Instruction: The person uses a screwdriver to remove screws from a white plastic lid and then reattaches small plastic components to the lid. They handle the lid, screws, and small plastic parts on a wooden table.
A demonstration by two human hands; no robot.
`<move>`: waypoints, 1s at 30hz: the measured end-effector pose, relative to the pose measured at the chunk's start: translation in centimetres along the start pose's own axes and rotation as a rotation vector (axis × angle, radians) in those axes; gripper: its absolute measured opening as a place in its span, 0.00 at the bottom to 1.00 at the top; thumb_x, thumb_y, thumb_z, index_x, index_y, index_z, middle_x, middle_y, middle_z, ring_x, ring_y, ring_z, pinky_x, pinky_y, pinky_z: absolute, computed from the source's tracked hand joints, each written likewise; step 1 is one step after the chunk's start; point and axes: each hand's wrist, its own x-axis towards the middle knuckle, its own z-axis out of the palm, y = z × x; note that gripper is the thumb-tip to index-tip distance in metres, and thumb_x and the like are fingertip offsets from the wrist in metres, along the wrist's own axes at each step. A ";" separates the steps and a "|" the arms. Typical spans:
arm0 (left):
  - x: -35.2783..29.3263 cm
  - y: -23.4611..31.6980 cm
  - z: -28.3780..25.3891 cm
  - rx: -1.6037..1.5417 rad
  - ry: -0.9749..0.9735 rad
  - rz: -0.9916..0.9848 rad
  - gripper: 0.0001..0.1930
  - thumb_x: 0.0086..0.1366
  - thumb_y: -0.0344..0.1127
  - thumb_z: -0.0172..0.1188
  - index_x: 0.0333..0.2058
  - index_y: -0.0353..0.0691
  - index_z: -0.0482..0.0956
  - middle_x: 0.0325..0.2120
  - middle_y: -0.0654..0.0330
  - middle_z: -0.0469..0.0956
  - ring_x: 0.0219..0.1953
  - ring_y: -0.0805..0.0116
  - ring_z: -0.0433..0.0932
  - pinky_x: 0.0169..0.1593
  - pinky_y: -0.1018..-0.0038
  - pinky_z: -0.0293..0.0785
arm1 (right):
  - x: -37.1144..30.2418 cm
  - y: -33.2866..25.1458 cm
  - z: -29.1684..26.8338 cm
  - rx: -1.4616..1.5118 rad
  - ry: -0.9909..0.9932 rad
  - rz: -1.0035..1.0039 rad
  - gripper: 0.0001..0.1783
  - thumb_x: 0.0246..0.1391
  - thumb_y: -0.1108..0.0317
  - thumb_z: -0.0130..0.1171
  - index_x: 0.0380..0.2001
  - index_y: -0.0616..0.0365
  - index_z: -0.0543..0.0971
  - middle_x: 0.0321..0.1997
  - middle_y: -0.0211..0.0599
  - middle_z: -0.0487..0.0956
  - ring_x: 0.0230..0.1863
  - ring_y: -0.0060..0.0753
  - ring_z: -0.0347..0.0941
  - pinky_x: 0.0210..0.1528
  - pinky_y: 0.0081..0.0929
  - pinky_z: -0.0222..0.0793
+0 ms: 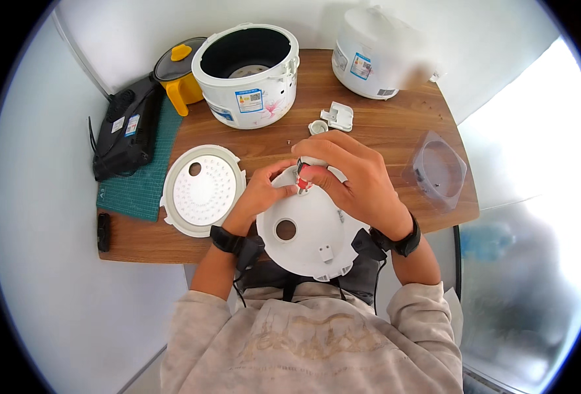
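A round white rice cooker lid (303, 236) with a round hole is tilted at the table's front edge, close to my body. My left hand (264, 192) grips its far left rim, thumb on the face and fingers at the edge. Over the same rim, my right hand (349, 172) is closed around a small red-and-black screwdriver-like tool (303, 182). Its tip and most of its handle are hidden by my fingers. Just beyond my right hand lie a small round white cap (317, 127) and a white plastic bracket (339, 117).
A perforated white inner lid (205, 190) lies left. Behind stand an open rice cooker body (248, 98), a yellow pot (182, 85) and another white cooker (369, 56). A black case (129, 131) rests on a green mat (139, 190). A clear plastic piece (438, 172) sits right.
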 end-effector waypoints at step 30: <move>-0.5 -0.5 0.5 0.061 0.054 -0.077 0.22 0.60 0.30 0.68 0.54 0.35 0.80 0.41 0.60 0.84 0.41 0.73 0.81 0.49 0.74 0.77 | -1.1 -1.1 -1.0 -0.313 -0.116 -0.063 0.14 0.57 0.64 0.61 0.46 0.55 0.75 0.32 0.41 0.79 0.26 0.41 0.78 0.26 0.34 0.71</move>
